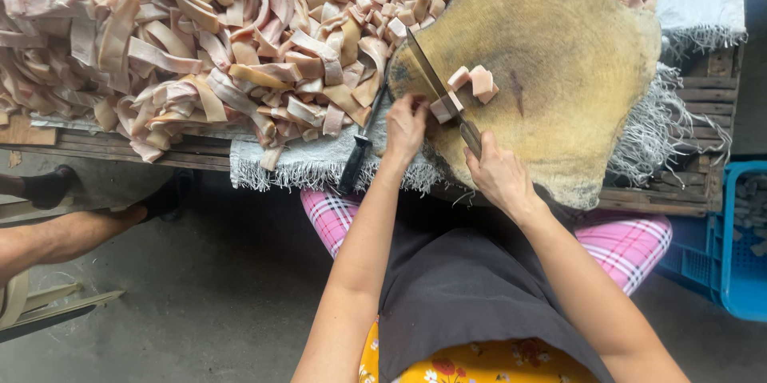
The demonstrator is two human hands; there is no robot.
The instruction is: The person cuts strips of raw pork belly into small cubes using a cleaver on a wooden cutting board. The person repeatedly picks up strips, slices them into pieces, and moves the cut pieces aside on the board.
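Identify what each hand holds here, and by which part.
The right hand grips the knife by its handle. The left hand pinches the near end of a pink strip on the wooden chopping block.

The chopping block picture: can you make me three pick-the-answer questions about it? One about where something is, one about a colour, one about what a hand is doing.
1. Where are the cut cubes?
A. on the round wooden block
B. on the floor
C. in the crate

2. What colour is the crate?
A. red
B. blue
C. green

3. What is the right hand doing?
A. resting open
B. gripping the knife
C. holding a cup

Answers: 1 A, the cubes sit on the block beside the blade. 2 B, the crate at right is blue. 3 B, its fingers wrap the handle while the left hand steadies a piece.
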